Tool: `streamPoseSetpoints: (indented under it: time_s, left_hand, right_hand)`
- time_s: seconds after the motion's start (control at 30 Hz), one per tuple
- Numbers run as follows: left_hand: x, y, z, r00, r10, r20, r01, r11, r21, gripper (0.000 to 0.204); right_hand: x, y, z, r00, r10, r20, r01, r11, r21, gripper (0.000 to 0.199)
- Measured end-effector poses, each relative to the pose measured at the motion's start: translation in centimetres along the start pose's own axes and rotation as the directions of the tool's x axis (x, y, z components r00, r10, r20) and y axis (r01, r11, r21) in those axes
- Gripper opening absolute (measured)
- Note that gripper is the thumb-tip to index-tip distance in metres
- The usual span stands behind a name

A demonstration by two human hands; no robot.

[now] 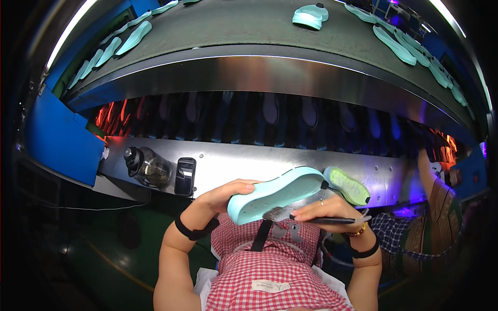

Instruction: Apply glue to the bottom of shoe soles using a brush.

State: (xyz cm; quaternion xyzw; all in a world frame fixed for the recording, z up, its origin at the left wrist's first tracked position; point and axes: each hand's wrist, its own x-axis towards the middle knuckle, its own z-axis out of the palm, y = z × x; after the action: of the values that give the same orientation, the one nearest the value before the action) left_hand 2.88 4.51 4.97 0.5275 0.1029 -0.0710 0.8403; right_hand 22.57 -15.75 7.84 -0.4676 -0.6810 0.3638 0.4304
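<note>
My left hand [224,196] grips the heel or toe end of a light teal shoe sole [275,194], its hollow inner side tilted toward me. Fingers of my right hand [330,208] are wrapped round a brush with a dark handle [332,221]. The brush's bristles [278,212] are at the sole's lower edge; whether they touch it I cannot tell. Just past my right hand lies a green-yellow sole-shaped piece [348,186] with a pale blue rim, on the metal ledge [228,160].
On the ledge to the left stand a clear bottle [149,167] with a black lid and a dark phone [185,176]. Beyond is a dark conveyor belt [223,31] carrying a pair of teal soles [310,16] and rows of others. A co-worker's arm [427,176] reaches in at right.
</note>
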Motion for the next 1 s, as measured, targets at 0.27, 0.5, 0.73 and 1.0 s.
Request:
streamPoseSetpoints:
  time_s: [0.27,0.5,0.73,1.0]
  left_hand:
    - [-3.6,2.7,3.7,0.866,0.305,-0.397,-0.175,0.927,0.331,0.064]
    - [2.9,-4.5,0.2,0.864,0.387,-0.321,-0.48,0.447,-0.755,0.076]
    - [5.2,-5.3,3.7,0.826,0.212,-0.521,-0.499,0.706,-0.503,0.089]
    - [4.2,-4.1,2.0,0.744,0.347,-0.571,-0.651,0.569,-0.502,0.088]
  right_hand:
    - [-0.4,0.3,0.5,0.976,0.026,-0.215,-0.037,0.998,-0.045,0.021]
    - [0.8,-2.2,1.5,0.923,-0.004,-0.386,-0.016,0.999,-0.049,0.022]
    - [2.7,1.9,4.1,0.849,0.117,-0.515,-0.097,0.993,0.065,0.019]
    - [1.6,-0.8,3.2,0.974,-0.009,-0.227,0.001,0.999,-0.036,0.017]
